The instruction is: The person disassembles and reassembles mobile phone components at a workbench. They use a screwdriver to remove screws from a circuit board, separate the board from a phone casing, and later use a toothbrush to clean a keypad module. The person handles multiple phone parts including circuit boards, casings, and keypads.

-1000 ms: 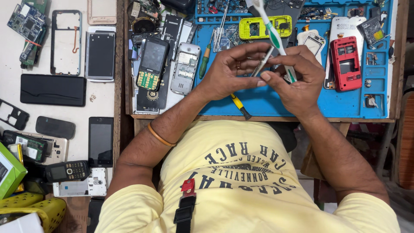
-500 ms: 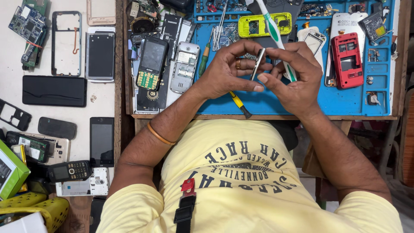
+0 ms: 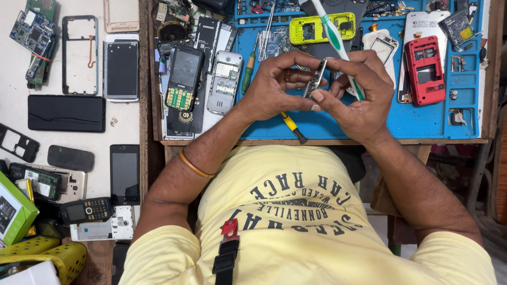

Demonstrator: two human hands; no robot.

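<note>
hands, left point(image 3: 272, 87) and right point(image 3: 359, 97), grip a phone part point(image 3: 316, 79) and toothbrush point(image 3: 338, 45), screwdrivers point(image 3: 292, 126) below.

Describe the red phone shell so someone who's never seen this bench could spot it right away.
Start at the blue work mat on the wooden bench. Go to its right side, just past the right hand with the toothbrush. The red phone shell lies there upright, the only red piece on the mat; the similar shell farther left is yellow.

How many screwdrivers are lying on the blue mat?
2 clearly: an orange-handled screwdriver left of the left hand, and a yellow-handled screwdriver below the hands. More may hide among the clutter.
</note>
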